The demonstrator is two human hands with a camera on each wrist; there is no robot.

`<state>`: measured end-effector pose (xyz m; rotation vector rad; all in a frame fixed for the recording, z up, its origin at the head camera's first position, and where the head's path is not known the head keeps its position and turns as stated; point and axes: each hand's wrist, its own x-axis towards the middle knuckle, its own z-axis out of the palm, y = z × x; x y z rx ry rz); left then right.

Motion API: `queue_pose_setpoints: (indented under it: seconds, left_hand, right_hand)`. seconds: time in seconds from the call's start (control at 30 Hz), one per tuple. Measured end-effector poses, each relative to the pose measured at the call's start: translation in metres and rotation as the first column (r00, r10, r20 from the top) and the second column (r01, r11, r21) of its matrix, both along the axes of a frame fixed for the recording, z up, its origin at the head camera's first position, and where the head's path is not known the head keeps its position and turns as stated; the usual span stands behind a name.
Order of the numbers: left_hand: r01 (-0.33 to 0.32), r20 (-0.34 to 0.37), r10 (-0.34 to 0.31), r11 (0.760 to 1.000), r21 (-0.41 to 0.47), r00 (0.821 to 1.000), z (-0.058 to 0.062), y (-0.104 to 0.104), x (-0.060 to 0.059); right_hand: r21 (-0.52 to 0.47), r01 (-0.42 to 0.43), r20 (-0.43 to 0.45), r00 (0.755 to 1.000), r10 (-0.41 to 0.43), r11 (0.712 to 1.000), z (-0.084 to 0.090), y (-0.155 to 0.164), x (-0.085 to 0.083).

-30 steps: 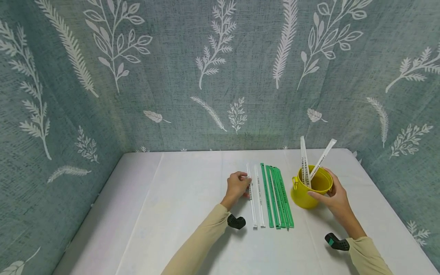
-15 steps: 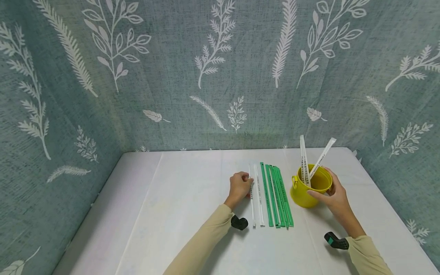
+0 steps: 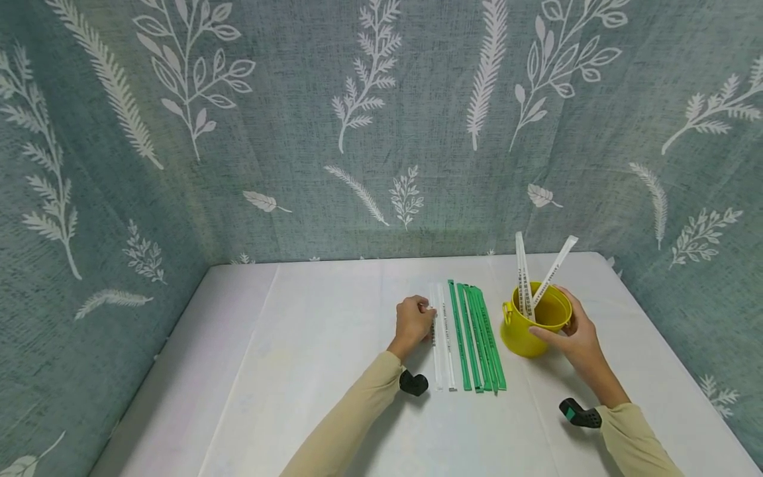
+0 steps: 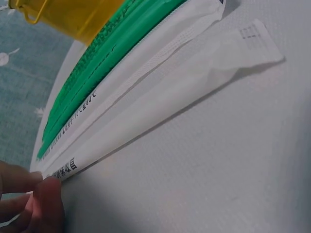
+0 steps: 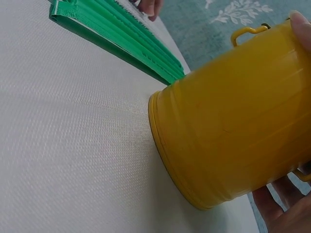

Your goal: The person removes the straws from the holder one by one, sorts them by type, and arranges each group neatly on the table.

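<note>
In the head view, right of centre, we see 2 white wrapped straws (image 3: 527, 278) standing in the yellow bucket (image 3: 524, 329), our right hand (image 3: 573, 341) curled round it. 2 white and several green ones (image 3: 477, 334) remain tabled. In the left wrist view, lower left, our left hand (image 4: 29, 201) pinches a white wrapped straw (image 4: 160, 104). In the right wrist view, the bucket's inside is hidden.

Materials & finish
Bucket (image 5: 228, 121): glossy yellow painted metal. Left of it, wrappers (image 4: 160, 92): matt paper, crimped edges. Tabletop (image 5: 63, 145): matt woven cloth.
</note>
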<state>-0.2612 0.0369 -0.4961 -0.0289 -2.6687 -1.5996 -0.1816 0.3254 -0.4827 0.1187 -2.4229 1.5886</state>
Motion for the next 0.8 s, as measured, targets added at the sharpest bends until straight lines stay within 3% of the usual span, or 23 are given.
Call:
queue_pose_setpoints:
  seconds: [0.3, 0.57, 0.8]
  left_hand:
    - [0.001, 0.001, -0.001, 1.000, 0.007, 1.000, 0.003, -0.002, -0.002]
    - [-0.035, 0.068, 0.027, 0.992, 0.121, 0.997, 0.008, -0.004, -0.003]
    - [-0.024, 0.054, 0.014, 0.984, 0.179, 0.998, 0.013, -0.001, -0.005]
  right_hand:
    - [0.011, 0.017, 0.010, 1.000, -0.017, 1.000, 0.001, -0.001, -0.002]
    - [0.003, 0.013, 0.005, 1.000, -0.013, 1.000, 0.002, 0.000, -0.001]
    - [-0.006, 0.006, 0.007, 1.000, -0.006, 1.000, 0.003, -0.002, 0.002]
